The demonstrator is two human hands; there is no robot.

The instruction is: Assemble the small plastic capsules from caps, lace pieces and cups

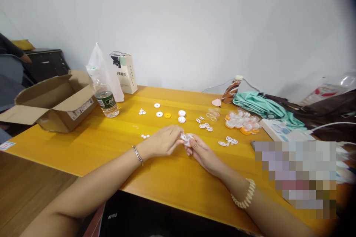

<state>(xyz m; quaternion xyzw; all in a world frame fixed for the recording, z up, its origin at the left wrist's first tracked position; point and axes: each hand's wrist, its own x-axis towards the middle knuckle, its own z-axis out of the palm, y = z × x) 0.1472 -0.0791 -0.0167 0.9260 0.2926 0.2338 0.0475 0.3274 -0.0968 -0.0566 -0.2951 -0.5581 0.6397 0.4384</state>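
My right hand (pixel 204 154) holds a small round clear plastic case (pixel 188 141) with an orange edge between thumb and fingers. My left hand (pixel 166 141) meets it from the left, its fingertips pinched on a small white piece (pixel 183 137) at the case; fingers partly hide that piece. Beyond the hands lie white discs (pixel 181 119), a yellow disc (pixel 167 115) and a group of white perforated pieces (pixel 205 126). More flat white pieces (pixel 228 141) are right of my right hand. Small white round parts (pixel 145 136) lie beyond my left wrist.
An open cardboard box (pixel 59 103), a water bottle (pixel 105 100) and a paper bag (pixel 128 72) stand at left. Clear-and-orange cases (pixel 241 121) are piled at right, near a brown drink bottle (pixel 232 89), teal cloth (pixel 267 107) and white box (pixel 278 130). Another person's hand (pixel 26 58) shows far left.
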